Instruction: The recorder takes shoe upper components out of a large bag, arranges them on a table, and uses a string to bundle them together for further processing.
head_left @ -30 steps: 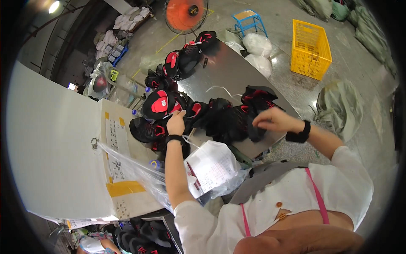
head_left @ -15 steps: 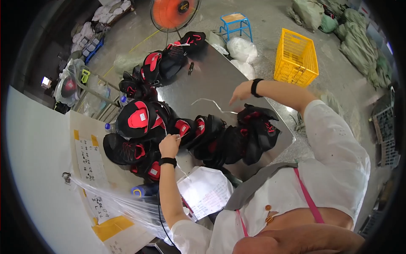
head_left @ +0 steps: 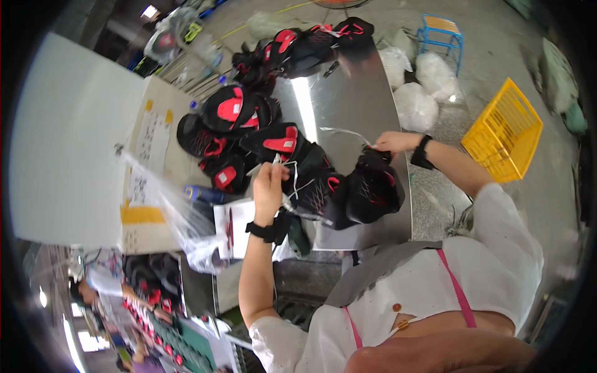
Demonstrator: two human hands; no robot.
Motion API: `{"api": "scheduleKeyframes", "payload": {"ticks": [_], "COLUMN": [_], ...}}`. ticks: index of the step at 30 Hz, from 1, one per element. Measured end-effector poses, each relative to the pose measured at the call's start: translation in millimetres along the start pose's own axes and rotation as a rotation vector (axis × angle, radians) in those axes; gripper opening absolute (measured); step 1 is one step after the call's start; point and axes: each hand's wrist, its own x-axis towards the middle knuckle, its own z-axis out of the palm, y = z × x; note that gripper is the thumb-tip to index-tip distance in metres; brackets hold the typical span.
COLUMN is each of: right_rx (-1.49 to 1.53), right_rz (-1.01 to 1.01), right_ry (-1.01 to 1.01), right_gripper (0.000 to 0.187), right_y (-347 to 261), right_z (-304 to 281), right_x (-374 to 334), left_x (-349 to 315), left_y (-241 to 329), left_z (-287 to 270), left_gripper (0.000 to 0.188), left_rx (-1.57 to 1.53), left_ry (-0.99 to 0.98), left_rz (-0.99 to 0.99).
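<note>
A row of black shoe uppers (head_left: 320, 193) with red linings and red lacing lies on the metal table in front of me. My left hand (head_left: 268, 186) is closed in a pinch on a thin white cord (head_left: 295, 171), whose loops hang over the row's left part. At the row's right end my right hand (head_left: 397, 142) has its fingers together, against the top of a dark upper (head_left: 375, 186). Another length of the white cord (head_left: 348, 132) curves over the table to those fingertips. The fingers partly hide what they grip there.
More black and red uppers (head_left: 227, 112) lie to the left and at the table's (head_left: 348, 93) far end. Beyond the right edge stand a yellow crate (head_left: 507, 133), white plastic bags (head_left: 416, 105) and a blue stool (head_left: 441, 37). A blue bottle (head_left: 205, 194) and papers lie near left.
My right hand has come down from above the table to the row's right end. The left hand still grips the cord. My view has turned, showing a person at another bench lower left.
</note>
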Motion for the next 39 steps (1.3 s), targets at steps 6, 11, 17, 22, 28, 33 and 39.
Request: {"api": "scheduleKeyframes", "payload": {"ticks": [6, 11, 17, 22, 28, 33, 39], "right_rx": [0.724, 1.121, 0.895, 0.804, 0.699, 0.529, -0.183], "right_rz": [0.025, -0.068, -0.589, -0.995, -1.114, -0.811, -0.470], "right_ry": [0.021, -0.083, -0.197, -0.991, -1.431, -2.025, -2.203], "right_gripper": [0.036, 0.025, 0.044, 0.044, 0.025, 0.028, 0.030], "right_y": [67, 98, -23, -139, -189, -166, -81], "right_z": [28, 62, 21, 73, 264, 404, 505], "right_x": [-115, -133, -83, -103, -254, -384, -510], "left_x": [-67, -171, -318, -494, -660, -707, -724], "left_y": [116, 165, 223, 292, 404, 455, 421], "left_z": [17, 31, 71, 149, 352, 528, 632], "left_gripper": [0.029, 0.030, 0.030, 0.030, 0.027, 0.022, 0.020], "left_rx": [-0.423, -0.407, -0.549, -0.463, -0.153, -0.114, -0.187], "left_ry": [0.245, 0.409, 0.642, 1.339, 2.237, 2.698, 3.121], "left_rz": [-0.161, -0.090, -0.144, -0.235, -0.446, -0.332, -0.239]}}
